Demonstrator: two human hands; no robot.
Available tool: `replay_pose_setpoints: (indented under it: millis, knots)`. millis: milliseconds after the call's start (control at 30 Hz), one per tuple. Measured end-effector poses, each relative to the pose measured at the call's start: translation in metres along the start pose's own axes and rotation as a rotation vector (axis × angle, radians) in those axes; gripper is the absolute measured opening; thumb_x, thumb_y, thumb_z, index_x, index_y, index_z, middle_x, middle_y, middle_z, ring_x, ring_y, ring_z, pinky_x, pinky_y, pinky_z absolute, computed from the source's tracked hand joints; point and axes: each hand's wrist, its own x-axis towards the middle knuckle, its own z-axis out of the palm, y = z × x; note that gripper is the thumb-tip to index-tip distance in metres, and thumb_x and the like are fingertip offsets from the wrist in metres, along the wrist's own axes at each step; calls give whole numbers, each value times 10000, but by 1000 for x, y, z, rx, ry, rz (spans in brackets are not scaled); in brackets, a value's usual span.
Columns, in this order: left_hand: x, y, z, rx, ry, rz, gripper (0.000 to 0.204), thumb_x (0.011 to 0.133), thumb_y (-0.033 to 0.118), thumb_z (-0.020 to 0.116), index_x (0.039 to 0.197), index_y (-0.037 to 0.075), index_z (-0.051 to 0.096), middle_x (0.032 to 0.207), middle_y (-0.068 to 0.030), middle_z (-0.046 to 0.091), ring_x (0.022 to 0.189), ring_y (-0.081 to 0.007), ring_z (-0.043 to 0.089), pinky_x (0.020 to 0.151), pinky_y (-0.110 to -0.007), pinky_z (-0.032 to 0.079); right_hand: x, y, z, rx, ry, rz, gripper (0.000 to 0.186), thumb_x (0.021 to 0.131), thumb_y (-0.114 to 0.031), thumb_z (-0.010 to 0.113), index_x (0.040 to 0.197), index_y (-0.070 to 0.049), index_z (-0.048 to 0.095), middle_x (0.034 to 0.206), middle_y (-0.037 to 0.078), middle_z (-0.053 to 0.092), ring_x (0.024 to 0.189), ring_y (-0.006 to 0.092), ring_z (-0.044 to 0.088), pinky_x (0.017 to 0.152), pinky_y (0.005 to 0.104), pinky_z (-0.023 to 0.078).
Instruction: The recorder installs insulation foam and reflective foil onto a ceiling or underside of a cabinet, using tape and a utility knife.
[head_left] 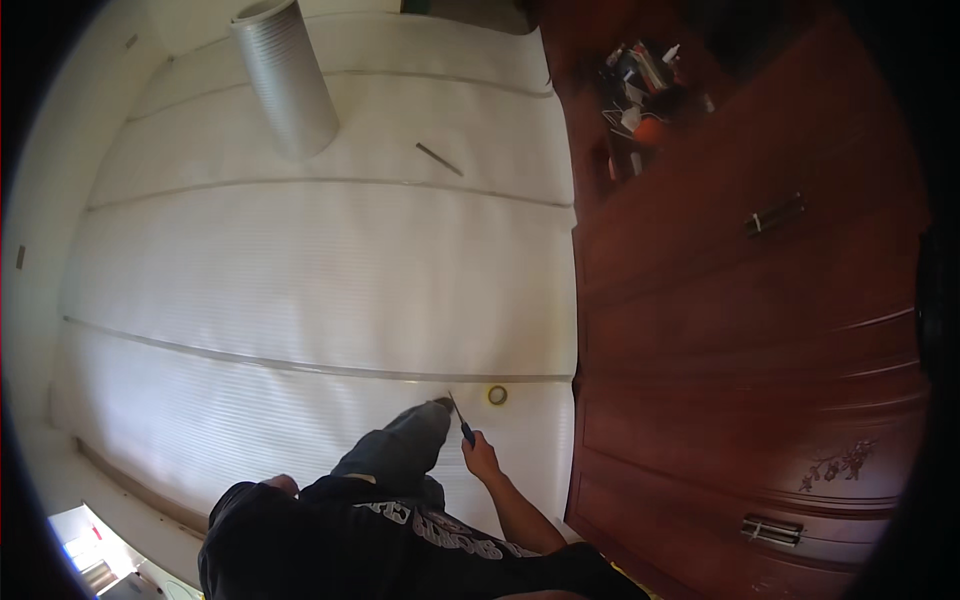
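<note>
Left grip (283, 485), mostly hidden, can't be read; right grip (481, 458) is wrapped round a slim, blue-handled tool (467, 434), its tip near the shoe (444, 403). Positioning the tool seems the step, next calling for steady aim; a tape roll (498, 396) lies just right on white sheeting (540, 430).

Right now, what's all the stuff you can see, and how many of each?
Tool: one, blue-black handle, in the right hand
Tape: one roll, yellowish, beside the tool
Sheet: several strips, white, spread across the middle
Roll: one, silvery white, far left
Stick: one, dark grey, right of the roll
Cupboards: count unclear, red-brown, right
Handles: two sets, metallic, on the cupboards
Clutter: uncountable, mixed colours, far right
Trousers: one pair, grey, below middle
Shirt: one, black, bottom
Right hand: one, bare, around the tool
</note>
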Motion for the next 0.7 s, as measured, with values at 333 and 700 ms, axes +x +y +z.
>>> replay_pose_setpoints:
  millis: [333, 700]
  knots:
    - [-36, -50, -368, -556, 1083, 78, 359, 929, 264, 509, 1174, 40, 647, 1170, -206, 661, 1088, -377, 630, 943, -424, 507, -32, 84, -27, 533, 351, 488, 238, 944, -330, 576, 955, -93, 559, 655, 36, 565, 572, 226, 612, 500, 491, 489]
    - [-190, -163, -657, -244, 828, -42, 446, 880, 235, 606, 1278, 39, 571, 1173, -210, 661, 1125, -376, 609, 981, -449, 484, 101, -14, 42, 278, 236, 695, 210, 820, -251, 611, 781, -45, 603, 684, 137, 628, 679, 339, 653, 634, 511, 513]
